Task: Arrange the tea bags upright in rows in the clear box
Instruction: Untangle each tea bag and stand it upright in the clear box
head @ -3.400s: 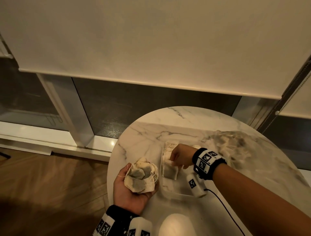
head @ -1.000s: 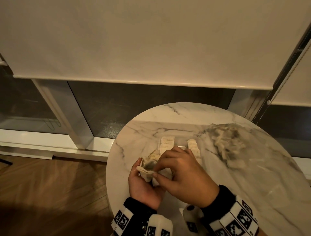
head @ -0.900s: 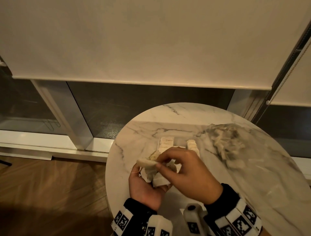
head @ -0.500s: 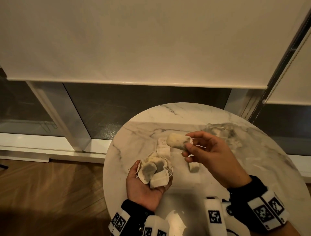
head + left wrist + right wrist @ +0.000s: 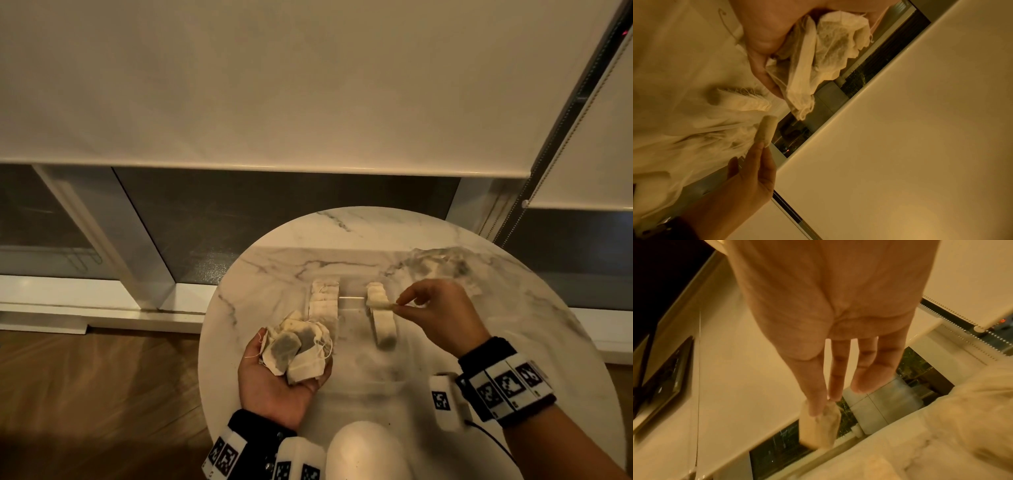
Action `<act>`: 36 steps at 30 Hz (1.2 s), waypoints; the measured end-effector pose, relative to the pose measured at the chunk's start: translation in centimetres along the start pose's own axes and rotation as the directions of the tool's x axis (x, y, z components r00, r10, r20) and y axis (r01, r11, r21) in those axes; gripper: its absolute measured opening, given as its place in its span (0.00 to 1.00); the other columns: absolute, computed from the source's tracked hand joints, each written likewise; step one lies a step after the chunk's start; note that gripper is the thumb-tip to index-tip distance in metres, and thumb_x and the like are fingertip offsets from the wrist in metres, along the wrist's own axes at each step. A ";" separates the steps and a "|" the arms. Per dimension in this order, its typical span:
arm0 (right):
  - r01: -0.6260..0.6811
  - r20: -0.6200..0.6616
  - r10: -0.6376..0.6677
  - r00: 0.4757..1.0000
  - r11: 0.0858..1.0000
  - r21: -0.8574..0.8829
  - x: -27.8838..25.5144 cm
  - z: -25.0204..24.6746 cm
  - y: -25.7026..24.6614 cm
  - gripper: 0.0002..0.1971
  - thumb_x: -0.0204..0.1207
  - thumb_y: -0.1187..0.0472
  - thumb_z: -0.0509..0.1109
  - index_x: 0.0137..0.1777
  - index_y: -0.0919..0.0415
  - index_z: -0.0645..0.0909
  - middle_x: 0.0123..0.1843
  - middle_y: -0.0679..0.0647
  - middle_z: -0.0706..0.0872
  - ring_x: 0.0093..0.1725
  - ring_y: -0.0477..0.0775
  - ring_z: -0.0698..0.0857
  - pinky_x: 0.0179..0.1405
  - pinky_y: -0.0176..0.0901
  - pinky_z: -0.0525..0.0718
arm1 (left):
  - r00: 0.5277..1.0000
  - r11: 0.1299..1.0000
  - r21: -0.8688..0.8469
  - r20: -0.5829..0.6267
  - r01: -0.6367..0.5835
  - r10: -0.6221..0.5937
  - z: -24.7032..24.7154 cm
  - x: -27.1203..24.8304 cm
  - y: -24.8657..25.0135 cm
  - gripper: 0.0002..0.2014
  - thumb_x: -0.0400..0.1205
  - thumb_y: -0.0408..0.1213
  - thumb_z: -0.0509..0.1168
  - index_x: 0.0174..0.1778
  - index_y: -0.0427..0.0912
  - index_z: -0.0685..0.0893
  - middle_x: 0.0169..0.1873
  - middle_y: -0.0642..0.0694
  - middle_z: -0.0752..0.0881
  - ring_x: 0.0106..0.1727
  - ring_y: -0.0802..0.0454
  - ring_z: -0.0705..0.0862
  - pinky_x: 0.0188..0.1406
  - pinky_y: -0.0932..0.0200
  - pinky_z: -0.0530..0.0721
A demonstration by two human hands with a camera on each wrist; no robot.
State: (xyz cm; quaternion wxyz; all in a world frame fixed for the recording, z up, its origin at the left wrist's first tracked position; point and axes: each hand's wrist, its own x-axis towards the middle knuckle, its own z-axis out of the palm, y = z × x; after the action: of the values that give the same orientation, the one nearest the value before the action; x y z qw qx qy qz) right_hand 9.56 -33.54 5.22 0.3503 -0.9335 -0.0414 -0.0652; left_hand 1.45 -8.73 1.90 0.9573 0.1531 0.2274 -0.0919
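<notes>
My left hand (image 5: 274,380) lies palm up at the table's left edge and cups a bunch of tea bags (image 5: 296,349), seen close in the left wrist view as crumpled tea bags (image 5: 830,48). My right hand (image 5: 395,305) pinches one tea bag (image 5: 376,303) by its end, just over the far part of the right row (image 5: 385,327). The clear box (image 5: 349,298) is barely visible on the marble; a left row (image 5: 323,301) of upright bags stands in it too. In the right wrist view the pinched tea bag (image 5: 819,426) hangs from my fingertips (image 5: 813,410).
The round marble table (image 5: 496,359) bears a clear plastic bag of loose tea bags (image 5: 435,270) at the back right. Wood floor lies left of the table edge. A window frame and roller blind stand behind. A white rounded shape (image 5: 366,452) sits at the near edge.
My right hand took one tea bag from the bunch in my left palm and carried it right and away, over the right row. The left hand stays put with the bunch.
</notes>
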 end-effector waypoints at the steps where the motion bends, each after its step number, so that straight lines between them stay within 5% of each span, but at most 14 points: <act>1: 0.003 -0.015 -0.004 1.000 1.000 -0.030 0.2 0.1 0.2 0.06 0.67 0.55 0.86 0.34 0.47 0.90 0.35 0.41 0.87 0.38 0.41 0.83 0.39 0.43 0.81 | 1.000 1.000 0.000 0.004 0.000 0.000 -0.1 0.0 0.1 0.29 0.80 0.56 0.60 0.75 0.45 0.81 0.61 0.36 0.87 0.53 0.35 0.87 0.54 0.38 0.83; 5: 0.007 0.275 0.013 0.961 0.997 -0.070 0.9 0.3 1.1 0.07 0.68 0.57 0.85 0.34 0.45 0.90 0.34 0.40 0.90 0.35 0.39 0.86 0.39 0.37 0.82 | 1.000 1.000 -0.008 0.011 -0.007 0.007 -0.5 0.3 0.4 0.28 0.79 0.55 0.61 0.70 0.44 0.84 0.57 0.36 0.89 0.50 0.35 0.89 0.53 0.40 0.85; 9: 0.027 0.163 -0.009 0.987 0.994 -0.108 1.6 0.7 1.9 0.05 0.71 0.58 0.83 0.40 0.46 0.91 0.36 0.40 0.90 0.37 0.38 0.86 0.38 0.34 0.82 | 1.000 1.000 -0.015 0.003 0.000 0.000 -1.0 0.8 0.5 0.27 0.82 0.57 0.58 0.69 0.43 0.84 0.58 0.35 0.89 0.51 0.34 0.89 0.50 0.38 0.87; 11: 0.054 0.209 -0.021 0.978 0.987 -0.154 1.9 1.0 2.2 0.04 0.72 0.57 0.82 0.42 0.45 0.92 0.37 0.39 0.90 0.38 0.38 0.86 0.41 0.37 0.85 | 1.000 1.000 -0.020 0.002 -0.004 0.004 -1.1 1.1 0.5 0.26 0.81 0.56 0.59 0.67 0.43 0.85 0.57 0.35 0.89 0.50 0.34 0.89 0.49 0.38 0.87; 15: 0.098 0.460 -0.016 0.888 0.983 -0.154 2.4 1.1 2.0 0.06 0.73 0.60 0.81 0.44 0.46 0.93 0.39 0.37 0.91 0.39 0.31 0.86 0.38 0.23 0.78 | 1.000 1.000 -0.019 -0.001 -0.010 0.010 -1.0 1.4 0.4 0.25 0.75 0.54 0.63 0.63 0.43 0.86 0.53 0.36 0.91 0.45 0.35 0.91 0.47 0.36 0.87; 19: 0.149 0.556 0.009 0.831 0.960 -0.239 3.6 2.0 2.0 0.07 0.74 0.61 0.80 0.47 0.46 0.93 0.42 0.38 0.91 0.42 0.34 0.86 0.35 0.20 0.75 | 1.000 0.999 -0.027 -0.017 0.022 -0.023 -1.3 1.7 0.5 0.29 0.80 0.56 0.61 0.73 0.43 0.82 0.59 0.36 0.88 0.51 0.35 0.88 0.50 0.37 0.87; 22: 0.173 0.561 0.043 0.826 0.929 -0.327 4.7 3.0 2.2 0.07 0.74 0.60 0.80 0.48 0.47 0.93 0.43 0.40 0.90 0.41 0.36 0.85 0.35 0.20 0.72 | 1.000 0.999 -0.040 -0.009 0.029 -0.029 -1.4 1.8 0.6 0.32 0.78 0.56 0.62 0.77 0.44 0.80 0.64 0.36 0.87 0.54 0.34 0.88 0.50 0.37 0.88; 29: 0.225 0.514 0.073 0.855 0.840 -0.493 6.7 4.4 2.0 0.07 0.76 0.57 0.77 0.48 0.41 0.91 0.50 0.42 0.91 0.49 0.47 0.89 0.46 0.40 0.85 | 1.000 0.998 -0.054 -0.001 0.009 -0.009 -1.8 2.0 0.9 0.30 0.81 0.56 0.60 0.75 0.43 0.80 0.57 0.36 0.89 0.53 0.34 0.88 0.45 0.37 0.88; 36: 0.217 0.524 0.096 0.846 0.837 -0.503 7.3 4.9 2.3 0.07 0.75 0.56 0.77 0.48 0.42 0.92 0.51 0.44 0.92 0.50 0.50 0.88 0.44 0.38 0.80 | 1.000 0.998 -0.056 -0.008 -0.002 0.002 -1.9 2.1 0.9 0.28 0.81 0.56 0.60 0.71 0.42 0.83 0.56 0.36 0.90 0.51 0.34 0.88 0.45 0.37 0.88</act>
State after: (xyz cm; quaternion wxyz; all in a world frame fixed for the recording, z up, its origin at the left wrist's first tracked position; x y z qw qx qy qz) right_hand 17.56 -31.78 1.14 0.0428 -0.9728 -0.1468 0.1740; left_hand 2.75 -7.50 -0.46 0.9603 0.1268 0.2337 -0.0840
